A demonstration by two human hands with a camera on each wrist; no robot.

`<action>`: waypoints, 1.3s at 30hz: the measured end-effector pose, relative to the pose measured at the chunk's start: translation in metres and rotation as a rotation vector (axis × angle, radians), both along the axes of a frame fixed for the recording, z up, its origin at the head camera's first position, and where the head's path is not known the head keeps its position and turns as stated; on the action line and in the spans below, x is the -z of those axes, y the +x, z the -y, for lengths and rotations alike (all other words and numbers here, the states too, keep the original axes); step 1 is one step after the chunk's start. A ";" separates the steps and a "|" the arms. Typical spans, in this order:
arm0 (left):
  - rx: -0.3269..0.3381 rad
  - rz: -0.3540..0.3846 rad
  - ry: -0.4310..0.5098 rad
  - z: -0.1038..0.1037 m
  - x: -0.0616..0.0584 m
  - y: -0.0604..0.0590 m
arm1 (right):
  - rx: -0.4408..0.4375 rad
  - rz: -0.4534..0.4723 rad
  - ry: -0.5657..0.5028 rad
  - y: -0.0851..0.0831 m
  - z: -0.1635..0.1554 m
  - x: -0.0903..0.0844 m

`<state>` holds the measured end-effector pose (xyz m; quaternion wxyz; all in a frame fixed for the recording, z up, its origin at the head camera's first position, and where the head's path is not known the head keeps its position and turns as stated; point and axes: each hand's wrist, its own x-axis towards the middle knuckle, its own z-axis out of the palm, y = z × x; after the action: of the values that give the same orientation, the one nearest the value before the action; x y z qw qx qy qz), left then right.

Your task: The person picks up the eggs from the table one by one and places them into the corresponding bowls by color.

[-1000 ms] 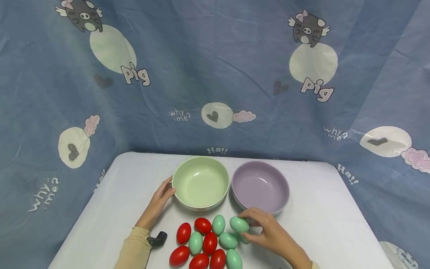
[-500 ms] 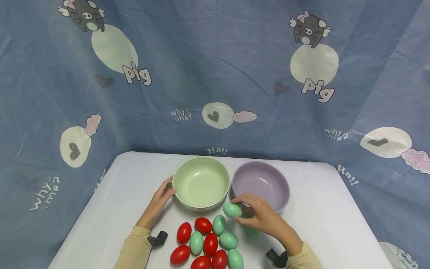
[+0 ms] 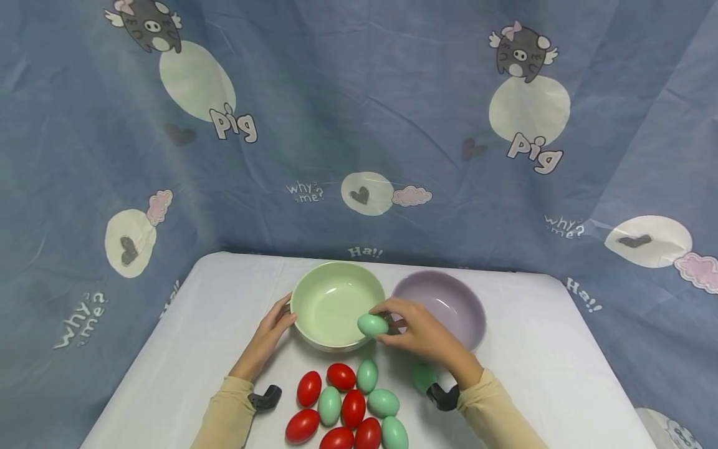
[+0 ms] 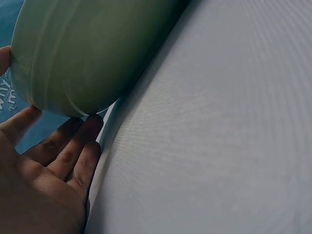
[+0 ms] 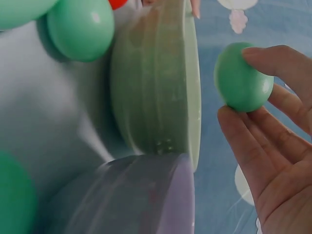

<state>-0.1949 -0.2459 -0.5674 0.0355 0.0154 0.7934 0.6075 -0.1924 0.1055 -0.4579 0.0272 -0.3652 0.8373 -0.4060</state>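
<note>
The left hand (image 3: 268,333) lies reached forward, fingers (image 4: 78,151) loosely extended. The right hand (image 3: 417,333) is raised, thumb and fingers (image 5: 273,63) pinching.

From my head view, my right hand (image 3: 426,340) covers the purple bowl's (image 3: 454,299) near rim. One green egg (image 3: 422,376) sits half-shadowed behind that wrist. The bottom edge cuts two eggs (image 3: 336,439). My left palm (image 4: 34,190) runs off-frame.

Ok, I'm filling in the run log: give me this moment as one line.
right hand: holds green egg over green bowl rim | left hand: touches green bowl | purple bowl: nothing in it | table: red and green eggs
</note>
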 end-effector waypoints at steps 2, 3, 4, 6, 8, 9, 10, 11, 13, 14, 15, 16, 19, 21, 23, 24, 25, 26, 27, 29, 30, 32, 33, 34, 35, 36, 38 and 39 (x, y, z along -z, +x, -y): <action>0.000 0.006 0.005 0.000 0.000 0.000 | -0.004 0.006 0.008 -0.006 0.005 -0.002; 0.002 0.008 0.005 0.000 0.000 0.000 | -0.008 0.008 0.011 -0.009 0.007 -0.003; 0.005 0.006 0.003 0.000 0.000 0.000 | -0.012 0.013 0.012 -0.011 0.010 -0.004; 0.007 0.009 0.009 0.001 0.000 0.000 | -0.023 0.024 0.012 -0.017 0.014 -0.006; 0.007 0.008 0.006 0.001 0.000 0.000 | -0.034 0.027 0.016 -0.022 0.018 -0.008; 0.007 0.007 0.003 0.001 0.000 0.001 | -0.038 0.029 0.020 -0.025 0.020 -0.009; 0.005 0.007 0.002 0.001 0.000 0.001 | -0.038 0.033 0.024 -0.027 0.022 -0.009; 0.003 0.008 0.000 0.001 0.000 0.001 | -0.042 0.039 0.026 -0.030 0.023 -0.010; 0.001 0.010 -0.009 0.000 -0.001 0.001 | -0.039 0.048 0.036 -0.034 0.027 -0.010; 0.001 0.011 -0.010 0.000 -0.001 0.001 | -0.037 0.055 0.040 -0.036 0.028 -0.010; -0.001 0.014 -0.009 0.000 -0.002 0.001 | -0.035 0.066 0.042 -0.037 0.030 -0.011; -0.001 0.013 -0.008 0.000 -0.002 0.001 | -0.032 0.075 0.045 -0.039 0.032 -0.010; 0.000 0.006 -0.016 -0.001 -0.002 0.001 | -0.025 0.109 0.053 -0.044 0.037 -0.011; -0.005 -0.003 -0.016 -0.001 -0.002 0.001 | -0.026 0.126 0.058 -0.048 0.041 -0.010; -0.005 -0.010 -0.018 -0.001 -0.003 0.001 | -0.029 0.133 0.070 -0.054 0.045 -0.010; -0.008 -0.012 -0.015 -0.002 -0.003 0.001 | -0.030 0.133 0.076 -0.056 0.047 -0.010; -0.010 -0.013 -0.010 -0.001 -0.003 0.001 | -0.032 0.133 0.080 -0.059 0.050 -0.009; -0.009 -0.013 -0.005 -0.001 -0.002 0.001 | -0.033 0.133 0.085 -0.061 0.052 -0.009; -0.008 -0.010 -0.004 -0.001 -0.002 0.001 | -0.033 0.131 0.092 -0.063 0.054 -0.008; -0.006 -0.007 0.006 -0.001 -0.002 0.000 | -0.028 0.135 0.110 -0.067 0.058 -0.007; -0.006 -0.006 0.009 0.000 -0.001 0.000 | -0.029 0.134 0.116 -0.069 0.060 -0.007; -0.006 -0.003 0.007 -0.001 -0.001 -0.001 | -0.031 0.132 0.134 -0.073 0.063 -0.005; -0.008 -0.001 0.006 -0.001 0.000 -0.001 | -0.033 0.129 0.145 -0.075 0.065 -0.005; -0.011 0.001 0.005 -0.001 0.000 -0.001 | -0.035 0.128 0.155 -0.077 0.066 -0.004; -0.013 0.004 0.000 -0.001 0.000 -0.001 | -0.036 0.124 0.169 -0.079 0.068 -0.003; -0.016 0.004 -0.003 -0.001 0.000 -0.001 | -0.036 0.119 0.182 -0.081 0.070 -0.002; -0.016 0.002 -0.007 -0.002 -0.001 -0.001 | -0.038 0.113 0.208 -0.086 0.074 -0.001; -0.017 0.001 -0.009 -0.002 -0.001 -0.001 | -0.039 0.108 0.220 -0.088 0.075 -0.001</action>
<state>-0.1961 -0.2437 -0.5662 0.0309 0.0084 0.7963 0.6041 -0.2803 0.0305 -0.4570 0.1204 -0.3539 0.8668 -0.3301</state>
